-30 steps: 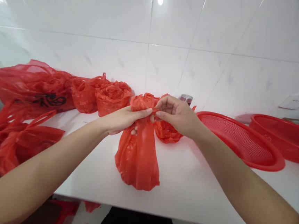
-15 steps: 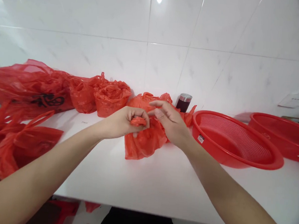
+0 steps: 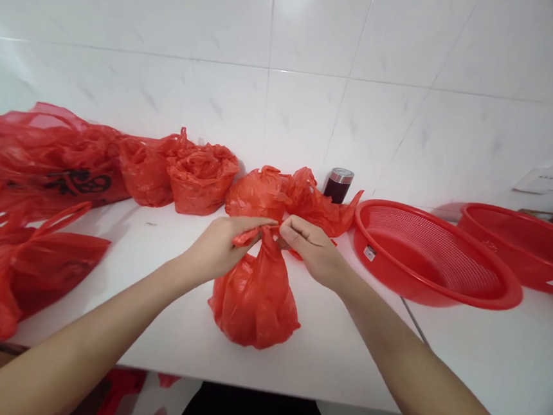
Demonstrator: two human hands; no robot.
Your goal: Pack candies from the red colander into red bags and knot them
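A bulging red plastic bag (image 3: pixel 256 302) is held up over the white table (image 3: pixel 187 348), its neck gathered tight between both hands. My left hand (image 3: pixel 225 242) is closed on the bag's handle, a bit of red plastic sticking out beside the thumb. On the other side, my right hand (image 3: pixel 309 246) pinches the plastic at the twisted top. What the bag contains does not show. Just behind the hands lies another crumpled red plastic bag (image 3: pixel 258 193).
Red bags (image 3: pixel 201 178) line the wall at the left, beside a big printed one (image 3: pixel 44 148). More handled bags (image 3: pixel 48 271) lie at the left front. A dark tumbler (image 3: pixel 338 186) stands behind. A perforated red basket (image 3: pixel 443 293) and a second red basin (image 3: pixel 509 257) sit at right.
The bag's neck is now drawn upright between both hands and its rounded body hangs below them. My right hand has closed onto the plastic. The view has shifted slightly.
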